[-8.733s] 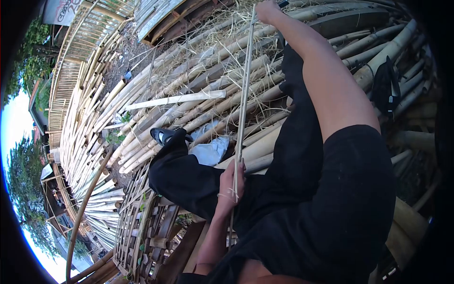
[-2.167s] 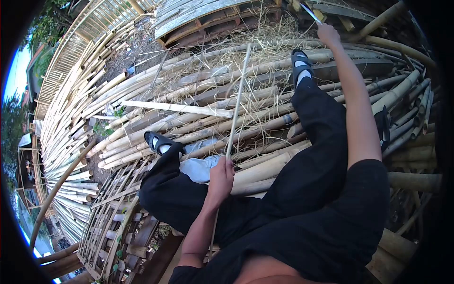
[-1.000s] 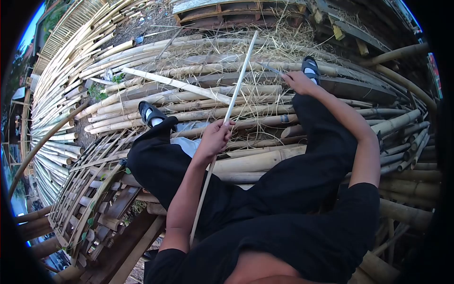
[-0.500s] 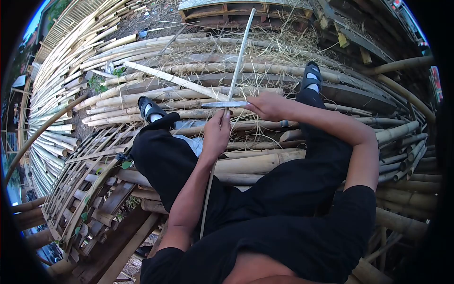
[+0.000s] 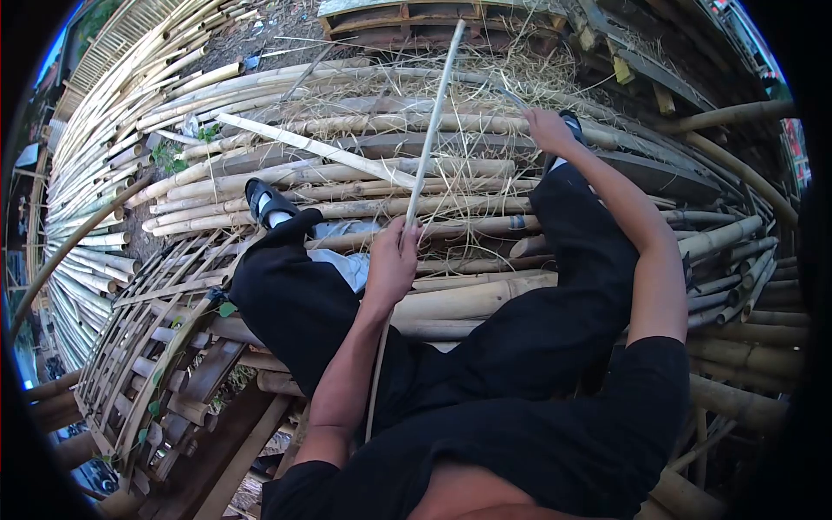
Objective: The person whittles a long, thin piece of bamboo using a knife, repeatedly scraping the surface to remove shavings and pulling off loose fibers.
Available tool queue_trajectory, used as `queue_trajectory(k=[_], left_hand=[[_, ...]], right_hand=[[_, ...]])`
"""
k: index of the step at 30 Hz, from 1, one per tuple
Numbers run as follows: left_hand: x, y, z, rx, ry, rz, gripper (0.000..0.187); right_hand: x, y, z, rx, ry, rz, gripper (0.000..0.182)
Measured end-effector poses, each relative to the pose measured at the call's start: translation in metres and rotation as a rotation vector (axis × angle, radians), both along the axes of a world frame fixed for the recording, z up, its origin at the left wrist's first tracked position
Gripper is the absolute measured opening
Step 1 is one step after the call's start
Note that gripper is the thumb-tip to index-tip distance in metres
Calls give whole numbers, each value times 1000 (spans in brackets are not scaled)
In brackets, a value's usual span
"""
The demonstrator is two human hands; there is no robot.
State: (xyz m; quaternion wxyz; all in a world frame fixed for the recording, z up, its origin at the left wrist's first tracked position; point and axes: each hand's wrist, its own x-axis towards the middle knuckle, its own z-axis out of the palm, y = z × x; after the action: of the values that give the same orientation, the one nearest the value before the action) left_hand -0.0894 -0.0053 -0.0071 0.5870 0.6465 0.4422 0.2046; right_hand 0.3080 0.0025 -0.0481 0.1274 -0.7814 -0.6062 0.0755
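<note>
My left hand (image 5: 394,264) is closed around a long, thin bamboo strip (image 5: 435,121). The strip rises from the fist toward the pallet, and its lower end runs down along my forearm to my lap. Out to the right, near my sandal, my right hand (image 5: 550,133) grips a knife (image 5: 511,98). Its narrow blade points up and left, well apart from the strip; the handle is hidden in my fingers. A flat, pale bamboo slat (image 5: 316,149) lies across the poles beyond my left hand.
Bamboo poles (image 5: 468,303) lie in rows beneath my legs, with thin shavings (image 5: 485,95) scattered over them. A wooden pallet (image 5: 407,19) stands at the far side. Many more poles (image 5: 87,251) are stacked at left, beside a woven bamboo panel (image 5: 165,347).
My right hand has swung away from the strip, outward and up to the right, carrying the knife. My left hand stays nearly in place, still holding the strip.
</note>
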Motion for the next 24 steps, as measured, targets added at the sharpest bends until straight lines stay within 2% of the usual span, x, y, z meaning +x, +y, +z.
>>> queue_trajectory(k=[1,2,4,5,7,9,10,12,16,19,24], left_hand=[[1,0,3,38,-25,53,21],[2,1,6,31,-31,55,21],[3,6,7,9,-11,14,22],[3,7,5,43,3,-10,22],[2,7,0,27,6,-4,22],[4,7,-10,43,-18,5,21],[5,8,-12,44,-14,10,21],[8,7,-13,8,-43,22,20],[5,7,-3,-46,-9,-2,21],[7,2,-3,34,14,40,25],[11,1,3,59,37,51,23]], right_hand=[[5,-3,-2,6,84,-144,39],[-1,-7,2,-1,77,-142,39],[-34,-14,20,96,246,-120,47],[-51,-18,25,173,263,-21,46],[-90,-20,60,-80,368,158,44],[-123,-21,67,-210,401,292,40],[-138,-23,66,-210,404,298,40],[-164,-26,63,-221,245,529,39],[-178,-28,52,-132,383,522,37],[-162,-19,45,-92,139,591,34],[-136,-3,37,-89,95,590,34]])
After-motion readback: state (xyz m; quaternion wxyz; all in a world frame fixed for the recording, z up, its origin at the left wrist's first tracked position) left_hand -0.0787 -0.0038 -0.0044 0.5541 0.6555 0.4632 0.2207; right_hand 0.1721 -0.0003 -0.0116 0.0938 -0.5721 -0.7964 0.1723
